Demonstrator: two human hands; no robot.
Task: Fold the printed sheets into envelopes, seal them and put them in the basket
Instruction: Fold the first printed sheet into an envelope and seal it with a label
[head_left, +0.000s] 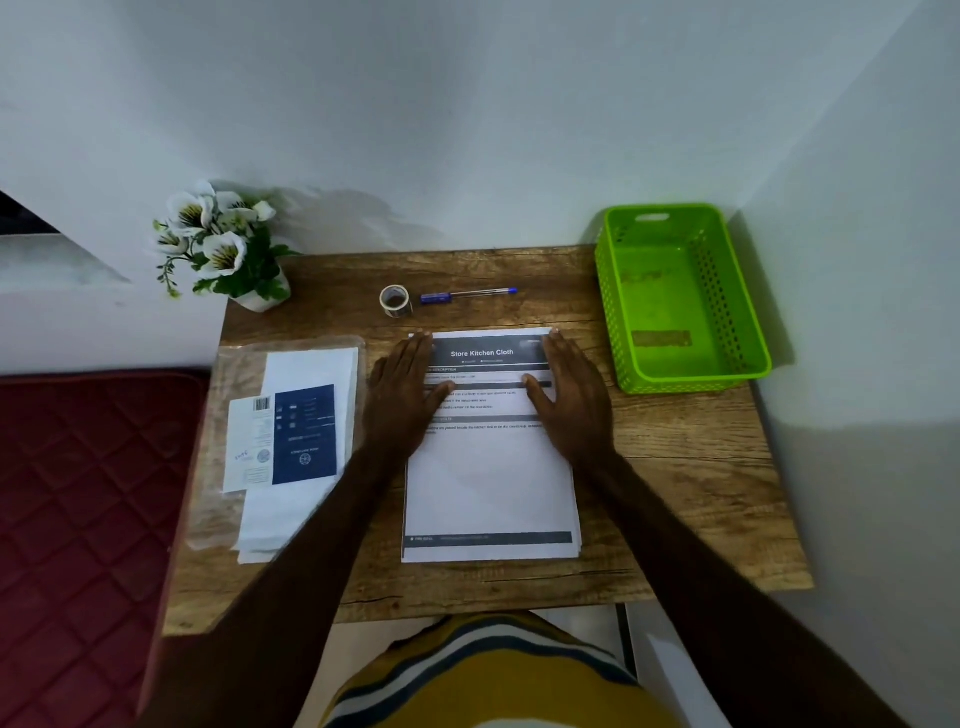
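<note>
A stack of printed sheets (491, 483) headed "Store Kitchen Cloth" lies flat in the middle of the wooden table (675, 467). My left hand (402, 395) rests palm down on the stack's upper left part, fingers spread. Opposite it, my right hand (569, 395) lies flat on the upper right part. Neither hand holds anything. A clear plastic pack of white envelopes (291, 447) with a blue label lies to the left of the sheets. The green perforated basket (613, 312) stands at the table's back right with nothing in it.
A roll of clear tape (396, 300) and a blue pen (467, 295) lie behind the sheets. A pot of white flowers (223, 244) stands at the back left corner. Walls close the back and right. A red quilted cushion (78, 493) lies left of the table.
</note>
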